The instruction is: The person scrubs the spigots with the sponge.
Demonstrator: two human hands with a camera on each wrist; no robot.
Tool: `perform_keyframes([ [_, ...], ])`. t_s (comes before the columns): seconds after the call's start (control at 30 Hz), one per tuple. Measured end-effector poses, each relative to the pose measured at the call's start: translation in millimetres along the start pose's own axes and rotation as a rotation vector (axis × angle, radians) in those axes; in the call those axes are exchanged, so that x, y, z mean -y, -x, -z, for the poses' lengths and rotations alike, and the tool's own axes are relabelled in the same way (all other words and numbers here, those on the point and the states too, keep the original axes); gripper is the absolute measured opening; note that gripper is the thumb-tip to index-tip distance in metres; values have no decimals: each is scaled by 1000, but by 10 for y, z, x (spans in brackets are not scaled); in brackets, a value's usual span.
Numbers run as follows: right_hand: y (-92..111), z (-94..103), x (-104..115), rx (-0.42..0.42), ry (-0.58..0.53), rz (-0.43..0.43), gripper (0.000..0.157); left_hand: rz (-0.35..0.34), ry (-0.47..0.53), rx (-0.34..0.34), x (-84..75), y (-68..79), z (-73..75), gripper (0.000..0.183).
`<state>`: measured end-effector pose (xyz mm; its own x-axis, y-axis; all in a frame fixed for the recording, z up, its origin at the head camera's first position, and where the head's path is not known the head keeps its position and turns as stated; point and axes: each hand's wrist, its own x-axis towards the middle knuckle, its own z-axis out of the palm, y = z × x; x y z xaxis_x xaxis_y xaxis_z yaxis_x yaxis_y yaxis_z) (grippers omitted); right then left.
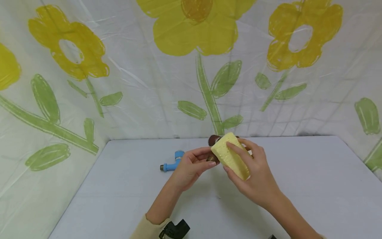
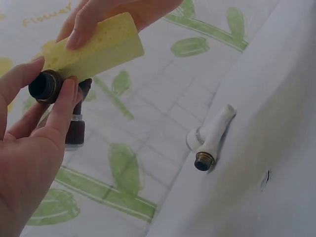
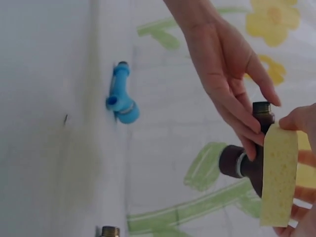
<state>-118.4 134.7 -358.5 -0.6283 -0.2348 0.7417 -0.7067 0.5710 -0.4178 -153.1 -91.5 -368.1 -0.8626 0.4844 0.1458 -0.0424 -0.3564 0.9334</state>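
Observation:
In my left hand (image 1: 191, 167) is a brown tap (image 3: 254, 170), gripped with thumb and fingers around its threaded end. That threaded opening (image 2: 45, 86) faces the left wrist camera. My right hand (image 1: 255, 174) holds a yellow sponge (image 1: 230, 156), fingers spread over its top face and thumb along its near edge. The sponge lies against the tap's body and covers much of it in the head view. Both things are held up above the table, hands close together. The tap's round brown knob (image 1: 214, 139) shows past the sponge.
A blue tap (image 1: 171, 164) lies on the white table (image 1: 125, 196), left of and behind my left hand. The left wrist view shows a white tap (image 2: 215, 133) with a brass thread on the table. Behind the table hangs a flower-printed sheet (image 1: 143, 99).

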Motion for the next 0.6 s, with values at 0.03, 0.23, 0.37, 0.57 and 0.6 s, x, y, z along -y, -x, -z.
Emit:
perform_keyframes([
  [0.03,-2,1,1,-2,1,-2,52,1,-9,2,-2,2,0,55],
  [0.23,-4,4,29,-2,-33,-40,56,-53,-137,-45,9,9,-39,56],
  [0.37,-1,-3,50,1,-56,-57,68,-151,-231,-91,26,10,-92,47],
  [0.57,-4,8,54,-6,-56,-74,68,-323,-495,-146,58,0,-116,36],
  [0.6,-7,10,54,-4,-55,-81,68,-344,-537,-160,62,-4,-111,35],
])
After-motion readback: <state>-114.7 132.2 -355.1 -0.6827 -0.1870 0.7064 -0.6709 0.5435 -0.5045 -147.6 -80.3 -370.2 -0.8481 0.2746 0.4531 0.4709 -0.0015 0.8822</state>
